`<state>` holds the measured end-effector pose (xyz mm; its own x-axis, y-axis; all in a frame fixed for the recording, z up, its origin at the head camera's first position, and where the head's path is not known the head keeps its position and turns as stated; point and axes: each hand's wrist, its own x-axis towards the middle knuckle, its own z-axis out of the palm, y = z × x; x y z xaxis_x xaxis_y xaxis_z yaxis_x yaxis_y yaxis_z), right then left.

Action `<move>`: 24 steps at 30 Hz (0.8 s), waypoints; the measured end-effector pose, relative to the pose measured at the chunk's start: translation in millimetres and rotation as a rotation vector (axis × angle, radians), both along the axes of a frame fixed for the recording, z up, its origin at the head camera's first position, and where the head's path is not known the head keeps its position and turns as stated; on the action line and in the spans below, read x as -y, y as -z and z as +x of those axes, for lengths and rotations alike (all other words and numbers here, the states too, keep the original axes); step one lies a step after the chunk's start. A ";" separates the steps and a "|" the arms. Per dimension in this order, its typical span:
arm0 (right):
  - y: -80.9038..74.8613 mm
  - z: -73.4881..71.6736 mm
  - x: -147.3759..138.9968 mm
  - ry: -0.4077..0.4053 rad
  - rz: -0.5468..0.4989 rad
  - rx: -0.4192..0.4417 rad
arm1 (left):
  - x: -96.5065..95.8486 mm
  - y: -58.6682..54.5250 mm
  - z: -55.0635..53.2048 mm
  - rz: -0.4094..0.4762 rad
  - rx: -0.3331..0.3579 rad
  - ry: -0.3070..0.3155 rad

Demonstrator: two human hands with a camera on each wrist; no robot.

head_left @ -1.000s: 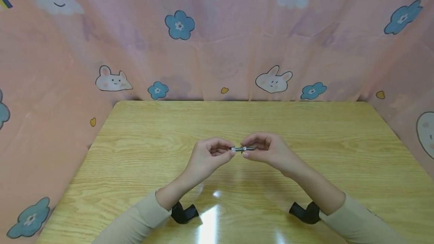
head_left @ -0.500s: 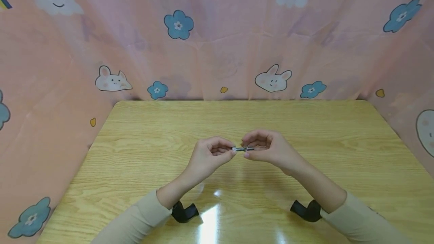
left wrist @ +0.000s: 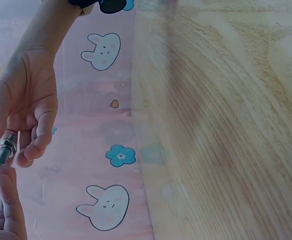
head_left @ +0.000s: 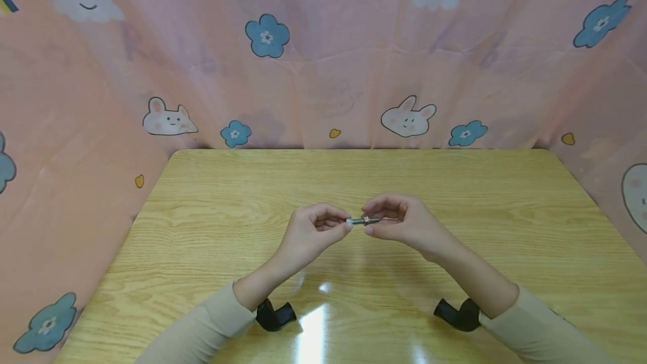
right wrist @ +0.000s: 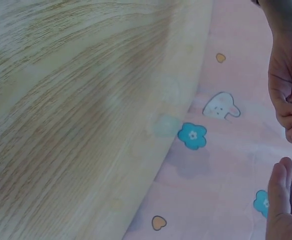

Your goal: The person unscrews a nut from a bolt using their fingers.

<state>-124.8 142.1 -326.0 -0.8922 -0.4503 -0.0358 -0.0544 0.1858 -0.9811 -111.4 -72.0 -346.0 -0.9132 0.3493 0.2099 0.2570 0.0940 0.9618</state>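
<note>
nearest, two beige sleeves (head_left: pixel 197 330) reach in from the lower corners, a black gadget (head_left: pixel 275 318) sticking out at each wrist. both forearms slant inward, so the hands almost meet in front of the person, raised over the tabletop (head_left: pixel 227 184). the left hand (head_left: pixel 313 233) pinches the head of a metal bolt (head_left: pixel 358 221), its grip clamped there between thumb and fingers, and the bolt points sideways, roughly level, towards the other hand. the right hand (head_left: pixel 406 223) has its grip apart, thumb below and curved fingers above the nut (head_left: pixel 367 220), which sits on the bolt near the free end; whether skin touches it i cannot tell. the tabletop is pale wood grain with a bright reflection (head_left: pixel 311 333) at the near side. farthest back hangs a pink cloth (head_left: pixel 328 72) printed with blue flowers, bunny faces and smiling clouds; faint lettering (head_left: pixel 133 46) shows through, too dim to read.
</note>
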 end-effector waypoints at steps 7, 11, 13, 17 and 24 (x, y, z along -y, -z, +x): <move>2.0 -1.7 1.9 -0.007 -0.008 0.039 | -0.4 -1.4 -0.5 0.012 -0.004 0.007; 2.6 0.2 2.1 -0.002 -0.013 0.014 | -0.2 -1.2 -0.7 0.013 -0.010 0.015; 2.3 1.1 2.1 -0.001 -0.019 -0.008 | 0.2 -1.6 -0.6 0.012 -0.011 0.015; 1.5 1.0 2.0 -0.008 -0.039 -0.019 | 0.5 -2.0 -0.5 0.006 -0.013 0.008; 2.8 0.2 0.7 -0.015 -0.019 -0.001 | -0.2 -1.1 -0.4 0.012 -0.017 0.015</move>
